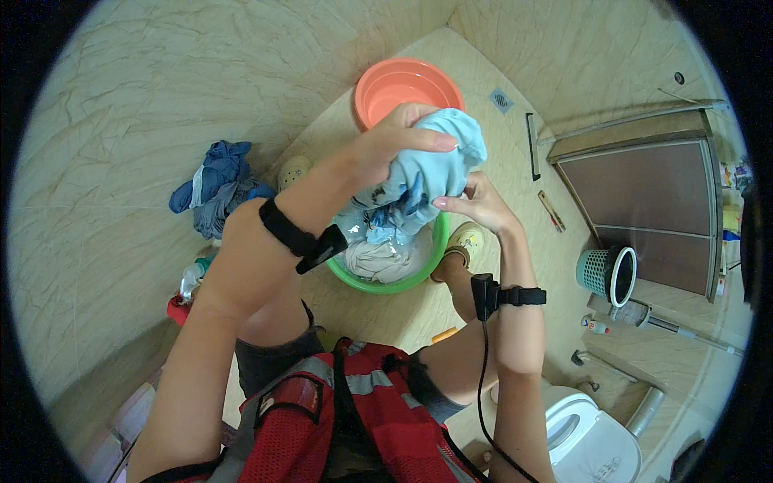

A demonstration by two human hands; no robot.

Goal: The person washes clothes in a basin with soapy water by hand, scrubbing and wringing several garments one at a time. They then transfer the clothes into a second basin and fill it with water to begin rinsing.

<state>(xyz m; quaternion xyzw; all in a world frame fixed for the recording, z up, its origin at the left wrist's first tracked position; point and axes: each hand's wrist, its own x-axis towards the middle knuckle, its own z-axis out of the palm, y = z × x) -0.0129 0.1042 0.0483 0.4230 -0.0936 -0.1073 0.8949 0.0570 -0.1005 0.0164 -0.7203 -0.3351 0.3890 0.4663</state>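
Note:
A bunched light-blue cloth garment with darker blue patches is lifted over a green-rimmed basin. My left hand grips it from the upper left, thumb lying across the fabric. On its lower right side, my right hand pinches the cloth between thumb and fingers. The garment's lower folds hang down into the basin. Inside the basin a whitish wet cloth lies in water. Part of the basin's far side is hidden behind the garment and my hands.
An orange basin stands beyond my hands. Dark blue clothes lie piled at the left by the wall. At right are a floor drain, a brush, a wastebasket and a white toilet. Bottles stand at left.

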